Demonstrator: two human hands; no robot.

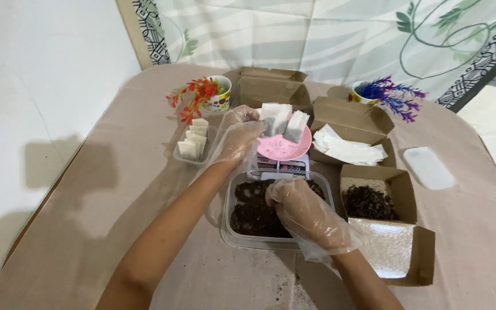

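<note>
With my gloved right hand (308,215) pinching dark loose material in the clear tub (229,227), my left hand's fingers (242,123) hold a small white sachet (271,117) above the pink scale (282,150) just behind, best kept level.

A beige-covered table (87,229) stands against a white wall (30,69) and patterned curtain (328,34).
</note>
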